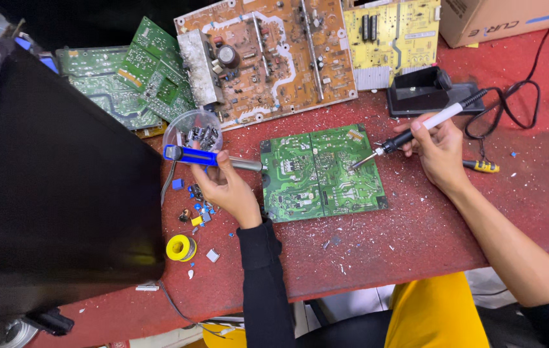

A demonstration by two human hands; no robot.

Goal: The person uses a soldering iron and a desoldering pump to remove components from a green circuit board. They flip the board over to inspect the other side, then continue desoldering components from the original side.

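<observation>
Near the middle of the red surface point(416, 238), I am pressing my right hand's point(440, 151) clamped soldering iron point(416, 132) onto the stiff, light green circuit board point(322, 173), while my left hand point(226, 187) is gripping the blue desoldering pump point(207, 157); board edges seem the safest hold.

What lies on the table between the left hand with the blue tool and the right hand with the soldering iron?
In the head view, the green circuit board lies flat between the left hand and the right hand; the soldering iron tip touches its upper right part.
</observation>
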